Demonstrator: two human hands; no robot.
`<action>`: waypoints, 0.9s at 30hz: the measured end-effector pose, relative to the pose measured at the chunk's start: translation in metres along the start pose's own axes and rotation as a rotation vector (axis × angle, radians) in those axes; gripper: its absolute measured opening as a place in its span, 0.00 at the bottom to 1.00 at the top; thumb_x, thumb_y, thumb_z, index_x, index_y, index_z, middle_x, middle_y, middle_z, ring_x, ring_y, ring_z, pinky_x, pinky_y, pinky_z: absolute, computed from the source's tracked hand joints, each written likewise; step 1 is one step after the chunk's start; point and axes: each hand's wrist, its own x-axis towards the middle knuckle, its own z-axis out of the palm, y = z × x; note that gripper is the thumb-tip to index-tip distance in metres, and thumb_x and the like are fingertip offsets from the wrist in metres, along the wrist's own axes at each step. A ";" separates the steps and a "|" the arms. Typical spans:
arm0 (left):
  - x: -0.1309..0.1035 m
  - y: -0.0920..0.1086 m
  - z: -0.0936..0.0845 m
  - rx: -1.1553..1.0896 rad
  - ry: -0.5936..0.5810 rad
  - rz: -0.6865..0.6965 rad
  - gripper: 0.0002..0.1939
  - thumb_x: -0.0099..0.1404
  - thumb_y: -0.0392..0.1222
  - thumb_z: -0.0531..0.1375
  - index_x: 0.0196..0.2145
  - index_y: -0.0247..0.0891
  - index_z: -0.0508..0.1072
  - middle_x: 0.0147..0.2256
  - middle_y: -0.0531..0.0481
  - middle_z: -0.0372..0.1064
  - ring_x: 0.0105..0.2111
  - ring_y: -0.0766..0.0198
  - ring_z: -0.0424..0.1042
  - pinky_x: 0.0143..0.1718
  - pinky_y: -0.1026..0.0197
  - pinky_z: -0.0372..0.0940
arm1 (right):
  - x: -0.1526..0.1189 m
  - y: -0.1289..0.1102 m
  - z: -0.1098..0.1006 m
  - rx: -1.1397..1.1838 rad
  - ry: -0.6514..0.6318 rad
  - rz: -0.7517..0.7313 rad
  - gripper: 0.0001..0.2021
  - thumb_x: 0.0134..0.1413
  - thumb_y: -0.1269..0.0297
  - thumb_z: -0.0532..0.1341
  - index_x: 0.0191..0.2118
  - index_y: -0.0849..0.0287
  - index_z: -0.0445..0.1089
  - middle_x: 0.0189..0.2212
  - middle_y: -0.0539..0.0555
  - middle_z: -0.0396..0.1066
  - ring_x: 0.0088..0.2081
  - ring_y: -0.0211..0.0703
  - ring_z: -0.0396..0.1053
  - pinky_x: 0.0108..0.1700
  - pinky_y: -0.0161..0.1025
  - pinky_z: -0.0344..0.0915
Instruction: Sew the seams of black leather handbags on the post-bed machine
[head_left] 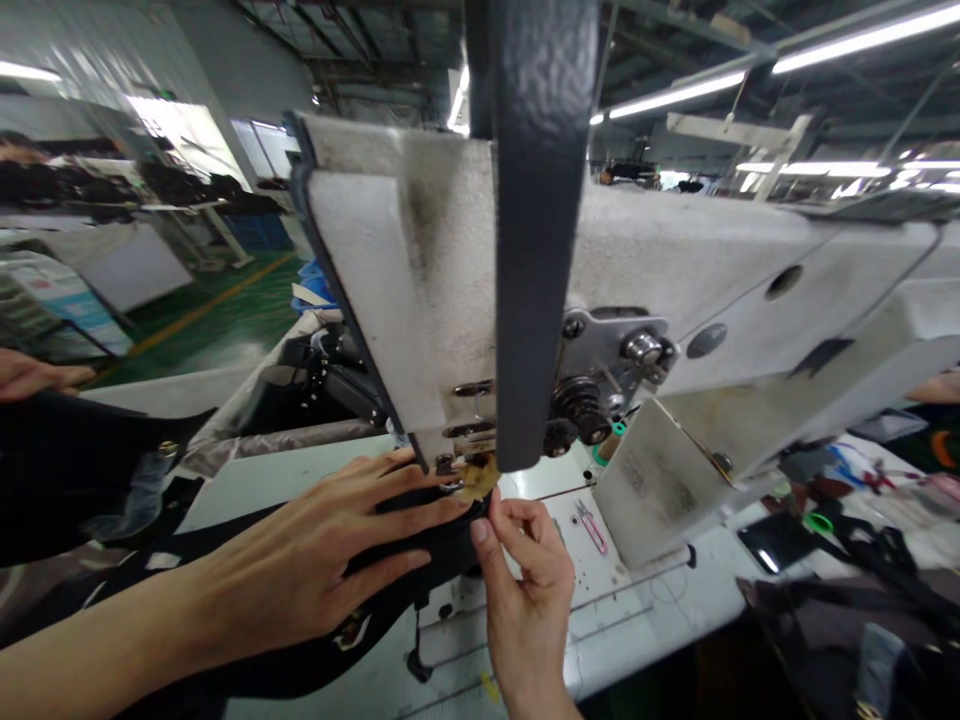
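Head camera view shows a person working at a white sewing machine (420,270), with both hands low beneath its head. The left hand (341,545) lies palm down, its fingers spread apart, on a length of black fabric (397,605). The right hand (529,575) pinches the edge of that fabric between thumb and forefinger, near the tips of the left hand's fingers. The black fabric lies on the pale worktable (277,490), reaching from the lower left, under the left forearm, up to the area below the machine head; exactly how it sits at the needle cannot be told.

A dark grey bar (536,240) stands upright in front of the machine, partly hiding it. Right of the right hand, pink-handled snips (592,527) rest on the machine's light bed plate, and a black phone (776,540) lies farther right. A green-ended spool (609,443) shows behind the machine's metal fittings. At the left edge, a co-worker's hand (37,375) appears above dark material (60,465).
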 end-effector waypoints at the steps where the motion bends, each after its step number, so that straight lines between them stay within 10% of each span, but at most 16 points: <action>1: 0.000 0.001 0.000 -0.005 0.014 -0.007 0.29 0.73 0.49 0.55 0.69 0.57 0.55 0.59 0.56 0.71 0.57 0.62 0.71 0.57 0.56 0.70 | 0.001 -0.001 -0.001 0.002 -0.007 0.007 0.08 0.62 0.62 0.65 0.43 0.51 0.83 0.35 0.53 0.73 0.38 0.40 0.70 0.39 0.35 0.68; 27: 0.006 0.012 -0.009 -0.070 -0.105 -0.146 0.30 0.74 0.46 0.55 0.69 0.59 0.54 0.63 0.51 0.66 0.59 0.54 0.70 0.60 0.44 0.68 | 0.007 -0.004 -0.004 -0.009 -0.078 0.024 0.09 0.64 0.60 0.64 0.41 0.53 0.82 0.34 0.52 0.70 0.37 0.40 0.66 0.39 0.37 0.63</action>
